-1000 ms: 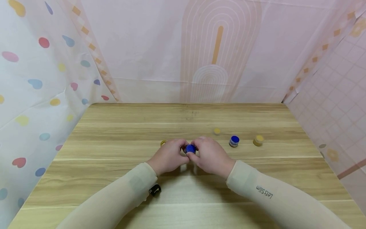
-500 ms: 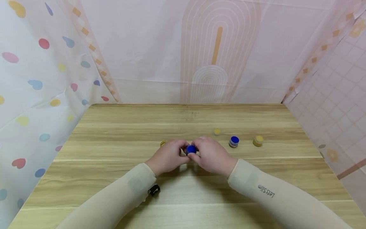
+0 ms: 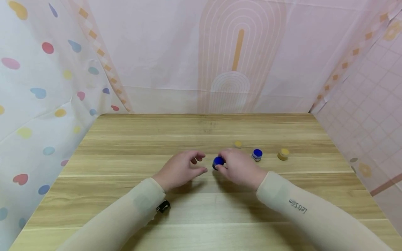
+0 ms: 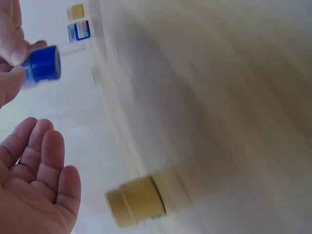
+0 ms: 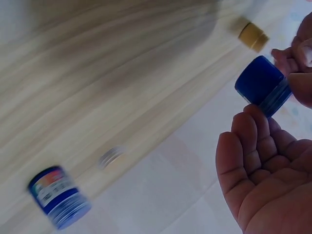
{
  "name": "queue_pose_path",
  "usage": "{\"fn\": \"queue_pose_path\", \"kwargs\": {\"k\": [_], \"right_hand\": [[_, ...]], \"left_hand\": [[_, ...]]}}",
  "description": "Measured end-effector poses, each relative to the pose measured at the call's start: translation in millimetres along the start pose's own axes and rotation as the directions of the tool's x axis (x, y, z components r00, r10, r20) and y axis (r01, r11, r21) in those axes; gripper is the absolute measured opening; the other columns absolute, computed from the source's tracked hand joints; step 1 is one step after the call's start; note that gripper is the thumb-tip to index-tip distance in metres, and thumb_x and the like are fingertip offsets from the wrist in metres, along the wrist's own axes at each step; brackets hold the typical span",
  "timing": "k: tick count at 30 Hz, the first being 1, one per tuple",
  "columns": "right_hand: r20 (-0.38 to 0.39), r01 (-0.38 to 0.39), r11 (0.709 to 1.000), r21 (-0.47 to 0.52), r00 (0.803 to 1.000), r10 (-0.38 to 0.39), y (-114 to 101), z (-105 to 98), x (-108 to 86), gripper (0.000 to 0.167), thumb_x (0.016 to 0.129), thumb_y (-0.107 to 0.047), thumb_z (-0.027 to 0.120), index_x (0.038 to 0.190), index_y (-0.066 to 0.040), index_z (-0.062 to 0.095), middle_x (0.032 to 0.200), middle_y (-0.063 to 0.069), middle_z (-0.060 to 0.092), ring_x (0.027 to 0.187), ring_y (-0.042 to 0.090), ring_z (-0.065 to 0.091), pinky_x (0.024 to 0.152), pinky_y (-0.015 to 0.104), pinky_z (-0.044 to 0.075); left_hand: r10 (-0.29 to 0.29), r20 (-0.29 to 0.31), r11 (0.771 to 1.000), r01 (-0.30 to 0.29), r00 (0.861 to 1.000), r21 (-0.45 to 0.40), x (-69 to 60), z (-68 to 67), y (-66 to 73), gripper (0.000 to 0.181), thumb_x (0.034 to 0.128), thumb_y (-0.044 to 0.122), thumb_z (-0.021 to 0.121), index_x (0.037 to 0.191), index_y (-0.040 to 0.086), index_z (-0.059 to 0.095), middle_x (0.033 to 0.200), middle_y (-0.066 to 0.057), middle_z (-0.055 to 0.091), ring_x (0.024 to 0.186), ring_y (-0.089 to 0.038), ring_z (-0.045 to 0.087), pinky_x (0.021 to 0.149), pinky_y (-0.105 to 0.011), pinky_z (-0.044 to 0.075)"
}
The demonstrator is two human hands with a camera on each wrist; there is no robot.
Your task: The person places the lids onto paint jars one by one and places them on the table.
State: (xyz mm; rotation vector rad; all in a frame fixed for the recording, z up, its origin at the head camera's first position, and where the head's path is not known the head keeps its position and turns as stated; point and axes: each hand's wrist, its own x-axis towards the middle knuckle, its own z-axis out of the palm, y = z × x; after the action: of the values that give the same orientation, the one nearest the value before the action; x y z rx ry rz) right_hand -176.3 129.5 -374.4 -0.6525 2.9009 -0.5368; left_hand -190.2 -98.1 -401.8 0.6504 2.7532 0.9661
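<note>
My right hand (image 3: 240,167) pinches a small blue jar (image 3: 218,162) between thumb and fingertips. It is held above the wooden table, its blue top up in the head view. To its left, my left hand (image 3: 180,169) is apart from the jar, with thumb and fingers spread and nothing between them. In the left wrist view, the palm of the left hand (image 4: 39,180) shows below the held jar (image 4: 44,64). A yellow jar (image 4: 136,201) stands near the left hand; the hand hides it in the head view.
Right of the right hand stand a labelled blue jar (image 3: 257,155) and a yellow jar (image 3: 283,154). A small flat yellow-topped disc (image 3: 238,144), perhaps a lid, lies behind that hand. A black object (image 3: 163,206) is by the left sleeve. Fabric walls enclose the table.
Both hands were on the blue jar. The left hand has let go and drawn left, while the right hand has carried the jar slightly right. The yellow jar's rim is now hidden.
</note>
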Motion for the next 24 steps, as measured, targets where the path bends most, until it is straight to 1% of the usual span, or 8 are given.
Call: {"fn": "queue_pose_path", "kwargs": {"k": [3, 5, 7, 10, 12, 16, 20, 24], "right_hand": [[0.006, -0.021, 0.999, -0.050, 1.000, 0.022, 8.8, -1.3, 0.0, 0.030, 0.102, -0.030, 0.070, 0.119, -0.005, 0.070, 0.109, 0.005, 0.073, 0.095, 0.018, 0.067, 0.088, 0.041, 0.059], [0.003, -0.024, 0.996, -0.082, 1.000, 0.024, 16.0, -1.6, 0.0, 0.030, 0.102, -0.029, 0.069, 0.119, -0.005, 0.070, 0.107, 0.005, 0.073, 0.093, 0.018, 0.067, 0.086, 0.041, 0.059], [-0.001, -0.029, 0.994, -0.102, 1.000, 0.029, 22.9, -1.8, -0.3, 0.025, 0.102, -0.027, 0.069, 0.115, -0.006, 0.070, 0.101, 0.003, 0.072, 0.088, 0.017, 0.064, 0.082, 0.039, 0.057], [-0.008, -0.031, 0.992, -0.125, 1.000, 0.030, 32.8, -2.4, -0.8, 0.016, 0.101, -0.023, 0.068, 0.103, -0.008, 0.068, 0.089, 0.001, 0.066, 0.079, 0.017, 0.059, 0.074, 0.037, 0.053], [-0.016, -0.034, 0.989, -0.147, 0.999, 0.032, 38.2, -3.2, -1.1, 0.015, 0.100, -0.023, 0.068, 0.101, -0.007, 0.068, 0.087, 0.001, 0.064, 0.078, 0.018, 0.058, 0.074, 0.037, 0.052], [-0.030, -0.029, 0.982, -0.187, 0.999, 0.024, 48.8, -4.3, -0.8, 0.021, 0.099, -0.021, 0.070, 0.108, -0.002, 0.070, 0.093, 0.007, 0.069, 0.085, 0.022, 0.063, 0.081, 0.042, 0.058], [-0.051, -0.021, 0.980, -0.200, 0.999, 0.011, 59.2, -4.7, 0.5, 0.029, 0.098, -0.021, 0.070, 0.115, 0.002, 0.071, 0.105, 0.013, 0.074, 0.098, 0.028, 0.067, 0.092, 0.046, 0.058], [-0.060, -0.009, 0.976, -0.216, 0.998, -0.004, 68.7, -3.9, 3.0, 0.034, 0.097, -0.020, 0.070, 0.120, 0.005, 0.071, 0.115, 0.018, 0.075, 0.111, 0.034, 0.069, 0.104, 0.050, 0.053]], "left_hand": [[-0.010, -0.025, 1.000, 0.010, 1.000, 0.029, -1.4, -5.7, -3.8, 0.049, 0.0941, 0.036, 0.080, 0.135, 0.012, 0.067, 0.131, -0.003, 0.071, 0.121, -0.024, 0.066, 0.105, -0.048, 0.054], [-0.012, -0.044, 0.999, 0.014, 0.999, 0.048, -2.6, -9.7, -7.1, 0.052, 0.0942, 0.038, 0.080, 0.138, 0.013, 0.066, 0.135, -0.003, 0.069, 0.126, -0.027, 0.065, 0.108, -0.050, 0.053], [-0.006, -0.061, 0.998, 0.010, 0.998, 0.063, -3.7, -13.6, -11.4, 0.055, 0.0942, 0.038, 0.080, 0.141, 0.013, 0.064, 0.139, -0.002, 0.067, 0.125, -0.028, 0.066, 0.107, -0.050, 0.053], [0.018, -0.092, 0.996, -0.010, 0.996, 0.093, -5.1, -19.1, -19.2, 0.059, 0.0935, 0.038, 0.080, 0.143, 0.014, 0.061, 0.144, -0.002, 0.063, 0.126, -0.029, 0.065, 0.108, -0.050, 0.052], [0.039, -0.114, 0.993, -0.025, 0.993, 0.119, -5.3, -22.6, -24.9, 0.061, 0.0927, 0.038, 0.081, 0.144, 0.013, 0.060, 0.146, -0.004, 0.061, 0.130, -0.031, 0.062, 0.111, -0.051, 0.050], [0.059, -0.130, 0.984, -0.036, 0.990, 0.174, -5.0, -29.8, -35.3, 0.067, 0.0909, 0.039, 0.082, 0.146, 0.010, 0.058, 0.150, -0.009, 0.058, 0.141, -0.035, 0.055, 0.118, -0.055, 0.043], [0.028, -0.104, 0.979, -0.006, 0.994, 0.204, -5.5, -37.0, -44.8, 0.074, 0.0905, 0.042, 0.082, 0.150, 0.009, 0.053, 0.157, -0.011, 0.052, 0.145, -0.039, 0.050, 0.121, -0.057, 0.039], [-0.012, -0.082, 0.974, 0.030, 0.997, 0.223, -6.5, -42.8, -54.4, 0.081, 0.0906, 0.049, 0.080, 0.154, 0.009, 0.049, 0.160, -0.012, 0.048, 0.148, -0.040, 0.046, 0.122, -0.061, 0.036]]}}
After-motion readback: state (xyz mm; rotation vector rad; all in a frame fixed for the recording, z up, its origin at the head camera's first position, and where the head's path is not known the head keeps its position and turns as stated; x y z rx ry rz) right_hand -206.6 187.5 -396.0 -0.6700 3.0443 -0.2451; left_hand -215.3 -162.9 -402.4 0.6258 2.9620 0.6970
